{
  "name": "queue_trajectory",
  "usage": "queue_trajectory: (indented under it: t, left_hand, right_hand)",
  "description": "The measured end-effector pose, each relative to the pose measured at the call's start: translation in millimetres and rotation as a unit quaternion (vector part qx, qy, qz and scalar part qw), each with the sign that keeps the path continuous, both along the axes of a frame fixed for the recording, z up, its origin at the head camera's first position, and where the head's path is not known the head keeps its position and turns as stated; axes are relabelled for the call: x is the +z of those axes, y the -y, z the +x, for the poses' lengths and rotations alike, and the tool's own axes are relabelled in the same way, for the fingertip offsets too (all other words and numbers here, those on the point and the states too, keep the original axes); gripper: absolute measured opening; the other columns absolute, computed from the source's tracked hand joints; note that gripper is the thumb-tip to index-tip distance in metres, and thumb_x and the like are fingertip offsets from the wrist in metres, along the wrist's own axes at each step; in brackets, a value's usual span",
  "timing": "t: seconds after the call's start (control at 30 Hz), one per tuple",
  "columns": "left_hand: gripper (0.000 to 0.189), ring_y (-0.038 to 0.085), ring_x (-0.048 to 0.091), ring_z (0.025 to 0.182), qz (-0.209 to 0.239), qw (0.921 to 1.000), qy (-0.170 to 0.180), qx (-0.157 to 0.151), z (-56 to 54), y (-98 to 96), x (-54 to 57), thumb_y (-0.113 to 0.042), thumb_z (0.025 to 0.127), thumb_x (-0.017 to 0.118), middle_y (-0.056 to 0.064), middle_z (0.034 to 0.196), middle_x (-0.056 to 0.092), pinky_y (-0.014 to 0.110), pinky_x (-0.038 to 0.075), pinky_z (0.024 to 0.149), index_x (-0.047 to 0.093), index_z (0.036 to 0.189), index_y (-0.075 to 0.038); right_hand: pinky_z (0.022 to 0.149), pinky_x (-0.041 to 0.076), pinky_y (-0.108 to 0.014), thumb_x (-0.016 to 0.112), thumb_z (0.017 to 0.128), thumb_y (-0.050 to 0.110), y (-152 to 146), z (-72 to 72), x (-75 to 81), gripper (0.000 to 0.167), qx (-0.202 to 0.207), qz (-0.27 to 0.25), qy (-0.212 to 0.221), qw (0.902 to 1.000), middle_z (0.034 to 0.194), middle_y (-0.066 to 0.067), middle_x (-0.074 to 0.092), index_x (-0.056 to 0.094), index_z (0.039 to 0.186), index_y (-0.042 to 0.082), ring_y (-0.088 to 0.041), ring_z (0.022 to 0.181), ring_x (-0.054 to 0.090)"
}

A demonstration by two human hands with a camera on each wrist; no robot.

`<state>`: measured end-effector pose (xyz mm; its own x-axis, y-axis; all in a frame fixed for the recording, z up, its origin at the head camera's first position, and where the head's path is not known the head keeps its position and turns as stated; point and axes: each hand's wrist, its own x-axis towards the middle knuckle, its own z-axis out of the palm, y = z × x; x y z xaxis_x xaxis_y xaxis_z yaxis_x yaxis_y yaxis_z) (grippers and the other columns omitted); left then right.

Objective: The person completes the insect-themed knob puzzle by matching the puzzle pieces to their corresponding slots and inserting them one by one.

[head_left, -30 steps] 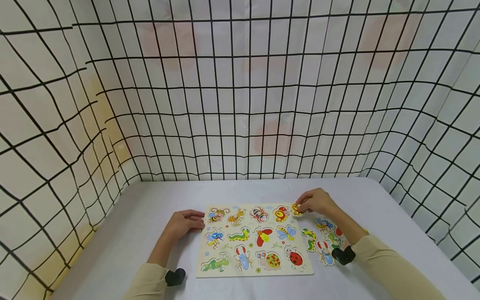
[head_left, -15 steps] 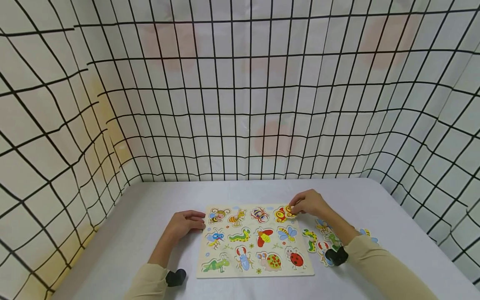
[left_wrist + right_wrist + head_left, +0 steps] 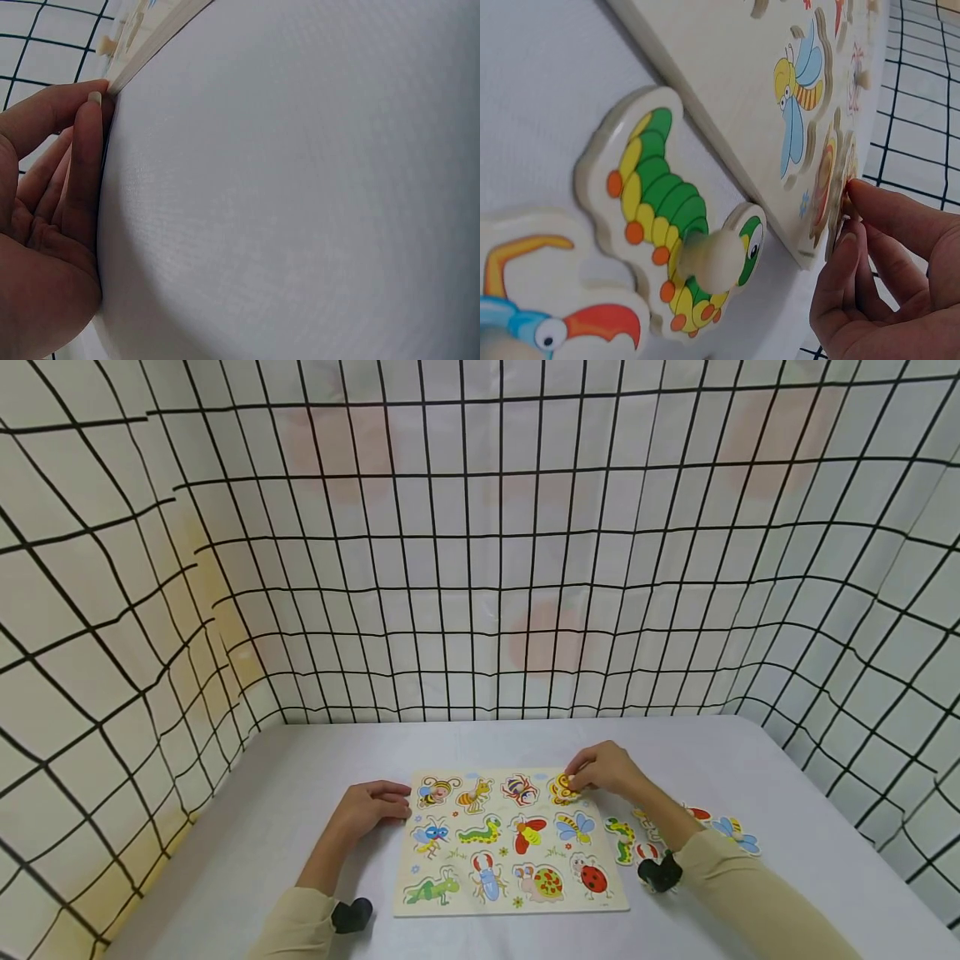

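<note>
The puzzle board [image 3: 504, 864], cream with printed insects, lies on the table. My right hand [image 3: 606, 767] pinches a yellow-and-red butterfly-like puzzle piece [image 3: 561, 792] at the board's upper right recess. In the right wrist view the thumb and index finger of the right hand [image 3: 900, 270] meet at the piece, seen almost edge-on, close over the board [image 3: 712, 97]. At the board's left edge rests my left hand [image 3: 365, 810], fingers extended. In the left wrist view its thumb and index fingertips [image 3: 88, 109] touch the board's edge [image 3: 154, 45].
Loose knobbed pieces lie right of the board: a green caterpillar [image 3: 660, 180], a blue stag beetle [image 3: 604, 322] and a blue-winged dragonfly [image 3: 735, 835], with others partly under my right forearm. A white wall with a black grid [image 3: 480, 560] surrounds the white table [image 3: 330, 747].
My right hand has moved left with the yellow-and-red piece, from beside the board's upper right corner to over the matching picture. The left hand stays at the board's edge.
</note>
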<state>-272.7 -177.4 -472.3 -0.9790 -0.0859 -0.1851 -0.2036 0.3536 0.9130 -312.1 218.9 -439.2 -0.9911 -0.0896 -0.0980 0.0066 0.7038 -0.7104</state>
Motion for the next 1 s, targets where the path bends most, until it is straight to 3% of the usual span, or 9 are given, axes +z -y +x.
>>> queue_trajectory:
  t: [0.43, 1.0]
  left_hand:
    - [0.029, 0.018, 0.070, 0.077, -0.002, 0.9999, 0.009, 0.006, -4.0, 1.2, -2.2, -0.008, 0.083, 0.079, 0.005, 0.089, 0.077, 0.026, 0.056, 0.073, 0.075, 0.112, -0.007]
    - [0.030, 0.017, 0.069, 0.078, -0.008, 0.9999, 0.009, 0.008, -4.9, 0.6, -4.2, -0.008, 0.082, 0.080, 0.002, 0.087, 0.077, 0.027, 0.056, 0.072, 0.076, 0.111, -0.009]
  right_hand:
    - [0.062, 0.047, -0.028, 0.082, 0.076, 0.013, 8, -3.2, -8.7, 0.012, -0.004, 0.021, -0.006, 0.9998, 0.082, -0.002, 0.073, 0.078, 0.086, 0.009, -0.017, 0.071, 0.058]
    - [0.062, 0.046, -0.028, 0.083, 0.077, 0.013, 13, 1.9, -8.0, 0.013, -0.012, 0.017, 0.001, 0.9998, 0.085, -0.004, 0.073, 0.077, 0.087, 0.008, -0.017, 0.071, 0.059]
